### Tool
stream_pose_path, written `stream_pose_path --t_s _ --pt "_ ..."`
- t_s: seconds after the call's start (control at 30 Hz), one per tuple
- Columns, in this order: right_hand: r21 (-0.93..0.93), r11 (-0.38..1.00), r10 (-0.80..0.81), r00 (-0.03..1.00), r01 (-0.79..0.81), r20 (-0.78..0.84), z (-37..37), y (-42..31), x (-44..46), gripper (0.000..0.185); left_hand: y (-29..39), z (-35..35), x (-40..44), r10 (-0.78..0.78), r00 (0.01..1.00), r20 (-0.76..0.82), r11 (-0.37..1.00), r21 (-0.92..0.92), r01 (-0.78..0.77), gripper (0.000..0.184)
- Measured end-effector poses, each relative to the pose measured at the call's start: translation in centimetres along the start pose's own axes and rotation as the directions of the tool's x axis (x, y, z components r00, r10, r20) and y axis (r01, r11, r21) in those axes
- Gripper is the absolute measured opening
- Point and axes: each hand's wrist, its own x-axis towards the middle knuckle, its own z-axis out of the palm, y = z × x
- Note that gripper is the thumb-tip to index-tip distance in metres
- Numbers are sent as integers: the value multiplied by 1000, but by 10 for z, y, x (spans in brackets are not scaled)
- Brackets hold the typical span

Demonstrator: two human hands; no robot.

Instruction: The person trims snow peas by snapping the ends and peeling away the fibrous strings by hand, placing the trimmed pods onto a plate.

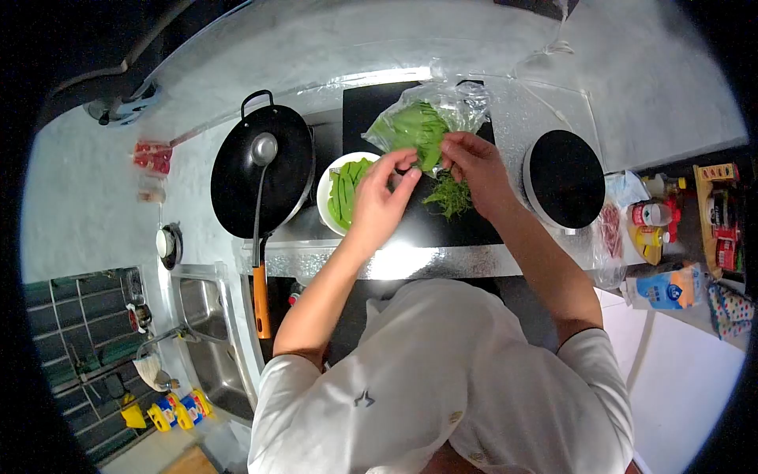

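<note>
My left hand [381, 197] is beside a white bowl [323, 195], thumb and curled fingers apart with nothing visible between them. Flat green pods that look like snow peas [344, 189] lie in that bowl. My right hand [479, 171] has its fingertips closed on a green snow pea [431, 156] at the near edge of a clear plastic bag [466, 101]. More pods show inside the bag. Below the right fingers, a small heap of thin green trimmings [449, 196] rests on the black cooktop [410, 227].
A black wok [237, 186] with a long orange-handled ladle [260, 205] stands at left. Further left is a metal sink [201, 304] with a tap. A round black-topped appliance [564, 179] sits at right, near bottles [650, 214] and a blue-white packet [667, 290].
</note>
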Motion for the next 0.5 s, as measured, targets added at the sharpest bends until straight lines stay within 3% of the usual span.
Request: stream_pose_path --t_s 0.03,0.1,0.2,0.4,0.5 --pt "37 999 18 999 -19 30 1 -1 -3 20 -2 2 4 2 1000 4 1000 0 -2 31" --pt "66 998 2 1000 -3 14 4 -5 -7 20 -11 7 9 -115 990 86 951 -277 134 30" --pt "108 994 -3 1000 3 1 3 -7 -11 20 -25 5 5 -149 964 222 899 -376 225 26" --pt "154 988 27 999 -31 30 2 -5 -11 19 -21 5 -1 -226 952 207 848 -440 297 18" --pt "157 985 62 997 -67 34 7 -6 -12 20 -19 3 -4 -199 967 157 895 -374 244 17"
